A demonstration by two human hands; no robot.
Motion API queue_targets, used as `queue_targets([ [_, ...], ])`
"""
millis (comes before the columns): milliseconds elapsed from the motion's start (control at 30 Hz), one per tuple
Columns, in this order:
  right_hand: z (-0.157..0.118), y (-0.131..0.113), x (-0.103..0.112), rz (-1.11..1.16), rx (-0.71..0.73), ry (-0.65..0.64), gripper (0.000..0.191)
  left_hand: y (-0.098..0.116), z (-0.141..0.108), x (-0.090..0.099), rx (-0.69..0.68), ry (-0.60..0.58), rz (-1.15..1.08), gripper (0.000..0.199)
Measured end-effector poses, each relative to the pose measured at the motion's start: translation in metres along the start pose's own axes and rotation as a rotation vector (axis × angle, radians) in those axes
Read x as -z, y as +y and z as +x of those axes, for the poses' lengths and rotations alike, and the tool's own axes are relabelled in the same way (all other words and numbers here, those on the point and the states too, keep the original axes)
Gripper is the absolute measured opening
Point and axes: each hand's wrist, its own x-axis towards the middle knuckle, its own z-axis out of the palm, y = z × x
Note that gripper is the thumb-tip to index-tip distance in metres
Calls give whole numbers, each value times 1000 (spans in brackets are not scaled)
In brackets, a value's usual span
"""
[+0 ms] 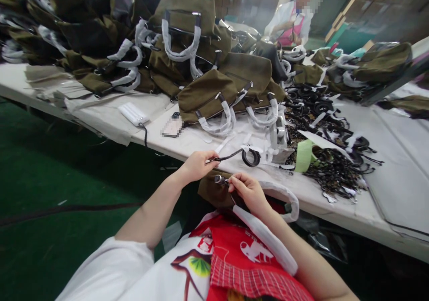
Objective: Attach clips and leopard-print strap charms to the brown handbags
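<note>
My left hand (198, 165) is pinched on one end of a thin black strap (231, 156). The strap runs right to a coiled black part (251, 157) at the table's edge. Lower and to the right, my right hand (250, 192) has thumb and forefinger closed at a dark handle end (220, 180) with shiny metal hardware. An olive bag (212, 190) lies against my lap, partly hidden by my hands. Its handles are wrapped in white; one handle (292, 199) loops out beyond my right wrist, another (268, 243) lies over my red apron.
Olive bags (208, 93) with wrapped handles are piled along the white table (157, 133). A heap of black straps and fittings (331, 158) lies right, beside a green tape roll (303, 155). A phone (172, 125) and white power strip (132, 114) lie left. A co-worker (291, 23) stands across.
</note>
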Motion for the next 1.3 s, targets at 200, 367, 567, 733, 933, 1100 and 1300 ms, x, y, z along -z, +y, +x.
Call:
queue_targets([
  [200, 0, 1, 0, -8, 17, 11, 37, 27, -11, -2, 15, 15, -45, 17],
  [367, 0, 1, 0, -37, 42, -22, 32, 36, -16, -6, -6, 3, -64, 22],
  [567, -1, -5, -2, -81, 42, -52, 31, 45, -22, -8, -22, -4, 87, 27],
  [733, 1, -8, -4, -115, 72, -38, 30, 55, -28, -8, -113, -6, 255, 29],
  [933, -2, -3, -3, -135, 144, 114, 25, 60, -33, -18, -150, 167, 231, 28],
  [1100, -15, -16, 1, -106, 148, 182, 27, 56, -30, -21, -70, 348, 9, 22],
  [1300, -21, -31, 4, 31, 163, 40, 45, 58, -24, -18, 120, 160, -620, 47],
])
